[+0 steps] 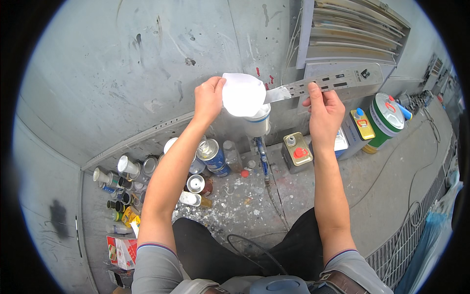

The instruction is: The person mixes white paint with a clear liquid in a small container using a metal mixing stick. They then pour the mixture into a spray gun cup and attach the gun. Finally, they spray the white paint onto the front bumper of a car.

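Note:
My left hand (pixel 209 99) pinches the rim of a white, cup-like container (pixel 243 94), whose whole inside looks white. Between the thumb and fingers of my right hand (pixel 325 110) is a long, flat mixing stick (pixel 351 78) with dark markings. White paint coats the stick's left end, which is by the container's right edge. Just below the container stands a white paint pot (pixel 257 126) with a blue band, its mouth partly covered. Under that pot is a blue, paint-spattered spray gun (pixel 263 159) with a hose. Whether anything is flowing between container and pot, I cannot tell.
Several cans (pixel 210 151) and cups crowd the floor at left along the wall. To the right stand a square metal tin (pixel 297 153), a blue-capped canister (pixel 360 128) and a green drum (pixel 385 120). Hoses (pixel 416 179) trail across the floor near a grating (pixel 409 240).

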`<state>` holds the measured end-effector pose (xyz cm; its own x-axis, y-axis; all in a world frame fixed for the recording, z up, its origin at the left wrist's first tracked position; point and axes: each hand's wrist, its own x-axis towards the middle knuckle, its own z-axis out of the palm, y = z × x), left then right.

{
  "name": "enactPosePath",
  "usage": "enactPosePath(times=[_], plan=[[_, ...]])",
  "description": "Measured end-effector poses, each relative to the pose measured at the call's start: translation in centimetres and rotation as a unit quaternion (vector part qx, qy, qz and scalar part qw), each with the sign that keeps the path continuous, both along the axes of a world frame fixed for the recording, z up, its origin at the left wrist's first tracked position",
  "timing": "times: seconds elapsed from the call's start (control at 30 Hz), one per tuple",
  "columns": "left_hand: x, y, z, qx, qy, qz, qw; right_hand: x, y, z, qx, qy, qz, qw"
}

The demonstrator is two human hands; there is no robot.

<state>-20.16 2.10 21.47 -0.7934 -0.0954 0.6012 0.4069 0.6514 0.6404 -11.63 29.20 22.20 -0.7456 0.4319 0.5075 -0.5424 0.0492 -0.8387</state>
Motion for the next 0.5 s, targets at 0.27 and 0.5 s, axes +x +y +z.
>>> enactPosePath(times=[0.27,0.5], plan=[[-0.36,-0.37,-0.32,-0.012,0.03,0.022,0.999,-0.22,0.0,-0.28,0.003,-0.003,0.003,1.0],[-0.47,-0.4,-0.24,-0.011,0.027,0.02,0.999,0.05,-0.22,0.22,-0.016,0.006,-0.005,1.0]])
